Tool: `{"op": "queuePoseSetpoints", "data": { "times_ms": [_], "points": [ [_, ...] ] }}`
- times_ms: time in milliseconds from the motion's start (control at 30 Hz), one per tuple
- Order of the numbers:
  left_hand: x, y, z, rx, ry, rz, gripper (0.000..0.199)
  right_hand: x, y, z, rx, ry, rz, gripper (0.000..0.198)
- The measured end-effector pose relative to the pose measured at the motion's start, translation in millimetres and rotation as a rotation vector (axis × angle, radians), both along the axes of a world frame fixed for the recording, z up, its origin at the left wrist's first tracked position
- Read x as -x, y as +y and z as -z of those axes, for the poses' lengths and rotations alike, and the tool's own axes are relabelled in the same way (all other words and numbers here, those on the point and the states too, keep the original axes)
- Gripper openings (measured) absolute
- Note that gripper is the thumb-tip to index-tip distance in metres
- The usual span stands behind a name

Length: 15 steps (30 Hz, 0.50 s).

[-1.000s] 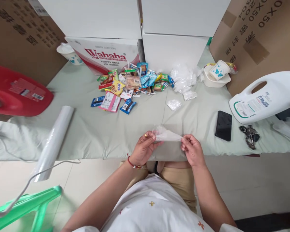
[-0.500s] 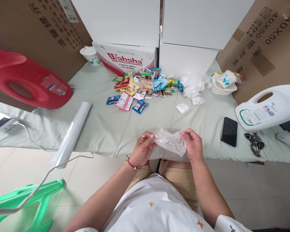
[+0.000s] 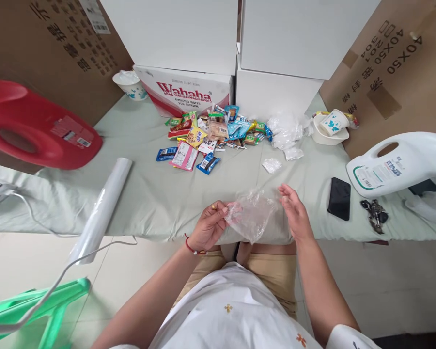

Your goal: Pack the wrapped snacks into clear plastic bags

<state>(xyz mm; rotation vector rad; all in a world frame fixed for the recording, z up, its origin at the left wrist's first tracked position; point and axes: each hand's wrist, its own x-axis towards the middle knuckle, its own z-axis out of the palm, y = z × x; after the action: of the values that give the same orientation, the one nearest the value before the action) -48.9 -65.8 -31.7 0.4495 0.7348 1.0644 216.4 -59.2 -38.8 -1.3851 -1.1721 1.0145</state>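
left hand point(image 3: 209, 227): pinches clear plastic point(image 3: 255, 214) | right hand point(image 3: 296, 213): loose, beside it

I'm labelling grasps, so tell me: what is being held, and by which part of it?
A clear plastic bag, pinched at its left edge by the left hand. The right hand is open beside it.

Soft, even light covers the cloth-draped table point(image 3: 156, 194), streaking the film roll point(image 3: 102, 208) across its near edge and glinting off a clear bag point(image 3: 253, 213). Below that edge, the floor point(image 3: 366, 276) dims toward the right; wide-angle distortion stretches the red jug point(image 3: 54, 118) and white jug point(image 3: 388, 165).
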Motion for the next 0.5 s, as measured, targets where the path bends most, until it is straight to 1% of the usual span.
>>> {"op": "queuePoseSetpoints", "data": {
  "times_ms": [67, 133, 200, 300, 333, 400, 433, 500],
  "points": [
    [0, 0, -1.7, -0.011, 0.002, 0.022, 0.030, 11, 12, 1, 0.038, -0.013, -0.106, 0.057],
    [3, -1, -0.4, -0.026, 0.026, 0.042, 0.032, 23, 22, 4, 0.061, -0.015, -0.183, 0.043],
    [7, -1, 2.7, -0.020, 0.092, 0.041, 0.034, 31, 27, 6, 0.020, -0.015, -0.227, 0.026],
    [15, 3, 4.3, -0.013, 0.283, -0.065, 0.043, 36, 31, 3, -0.078, -0.034, -0.285, 0.018],
    [17, 7, 2.9, -0.043, 0.366, -0.103, 0.047, 36, 31, 0, -0.090, -0.050, -0.323, 0.017],
    [17, 19, -2.6, -0.173, 0.540, -0.139, 0.052, 39, 34, -7, -0.096, -0.097, -0.422, 0.016],
    [15, 27, -6.0, -0.249, 0.615, -0.113, 0.054, 40, 36, -10, -0.102, -0.121, -0.472, 0.016],
    [11, 43, -12.1, -0.342, 0.695, 0.029, 0.049, 43, 41, -18, -0.134, -0.160, -0.539, 0.015]
  ]
}}
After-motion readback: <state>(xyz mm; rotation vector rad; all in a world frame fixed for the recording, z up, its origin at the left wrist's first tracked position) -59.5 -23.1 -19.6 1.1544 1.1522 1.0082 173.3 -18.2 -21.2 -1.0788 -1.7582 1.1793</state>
